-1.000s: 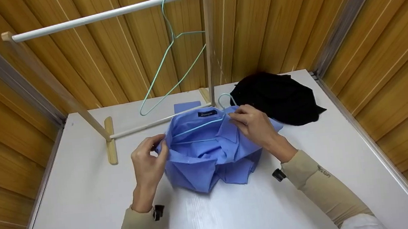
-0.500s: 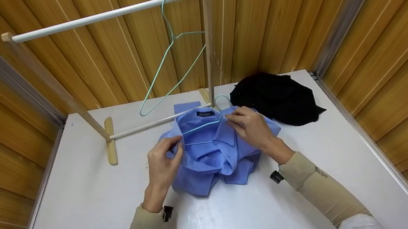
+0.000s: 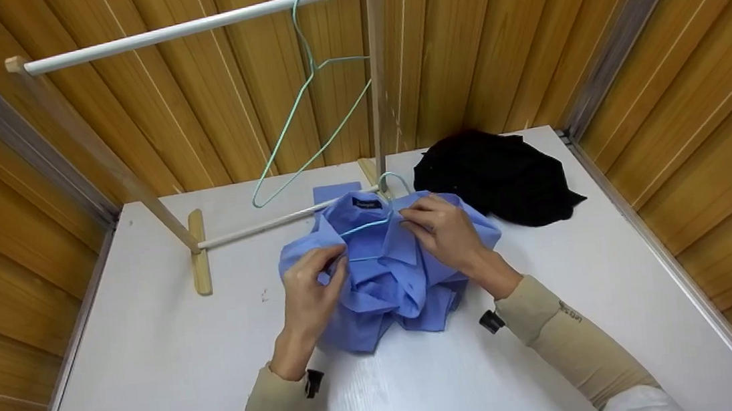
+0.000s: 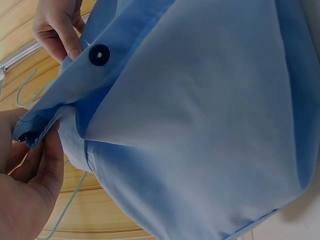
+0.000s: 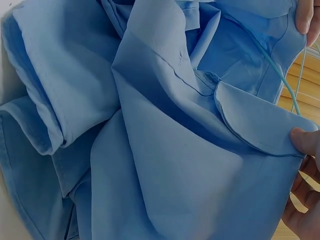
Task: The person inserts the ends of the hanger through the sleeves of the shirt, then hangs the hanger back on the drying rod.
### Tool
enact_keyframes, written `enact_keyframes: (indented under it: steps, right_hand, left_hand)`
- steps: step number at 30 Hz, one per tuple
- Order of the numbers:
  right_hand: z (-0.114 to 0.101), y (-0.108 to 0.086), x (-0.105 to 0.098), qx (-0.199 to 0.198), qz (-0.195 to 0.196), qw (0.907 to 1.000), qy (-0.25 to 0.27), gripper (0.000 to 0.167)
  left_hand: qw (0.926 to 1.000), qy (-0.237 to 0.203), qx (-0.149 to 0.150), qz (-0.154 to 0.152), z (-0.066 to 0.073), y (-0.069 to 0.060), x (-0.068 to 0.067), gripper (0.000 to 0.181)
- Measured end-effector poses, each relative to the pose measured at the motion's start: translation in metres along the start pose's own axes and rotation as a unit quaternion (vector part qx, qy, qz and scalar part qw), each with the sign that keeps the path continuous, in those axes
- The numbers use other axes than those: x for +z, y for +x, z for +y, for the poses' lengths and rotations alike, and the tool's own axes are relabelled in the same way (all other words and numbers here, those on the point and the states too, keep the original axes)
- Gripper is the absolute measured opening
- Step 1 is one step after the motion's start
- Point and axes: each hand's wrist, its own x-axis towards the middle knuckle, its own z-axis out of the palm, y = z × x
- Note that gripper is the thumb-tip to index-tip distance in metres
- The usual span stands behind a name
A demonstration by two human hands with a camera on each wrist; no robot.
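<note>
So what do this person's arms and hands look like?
The left hand and right hand are ungloved. The left sleeve and right sleeve are beige; the right carries dark lettering too blurred to read, with something white farther up. A small black device sits at each wrist.

The shirt [image 3: 351,331] is plain light blue, its button [image 4: 99,55] black with a pale centre, its label [image 3: 366,203] dark. The nearer hanger [image 3: 364,226] and farther hanger [image 3: 293,111] are mint green. The rail [image 3: 201,24] is white, the cloth heap [image 3: 494,180] solid black, the tabletop [image 3: 151,347] white, the sleeve [image 3: 277,402] beige, the wall [image 3: 196,114] orange-brown with streaky wood grain.
</note>
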Motion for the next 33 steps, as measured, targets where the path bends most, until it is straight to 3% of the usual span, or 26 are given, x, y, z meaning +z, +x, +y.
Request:
enact_keyframes:
  steps: [7, 21, 33]
  right_hand:
    - [-0.003, 0.002, 0.003, 0.009, 0.005, 0.9999, 0.007, 0.010]
    - [-0.005, 0.002, 0.010, 0.021, 0.018, 0.9995, 0.017, 0.011]
    - [-0.007, -0.001, 0.013, 0.025, 0.027, 0.9991, 0.021, 0.012]
  left_hand:
    - [0.9998, 0.018, 0.006, 0.003, 0.002, 0.003, 0.009, 0.016]
    - [0.9999, 0.008, -0.003, -0.011, 0.006, 0.008, 0.024, 0.016]
    - [0.9997, 0.000, 0.010, -0.023, 0.009, 0.007, 0.034, 0.013]
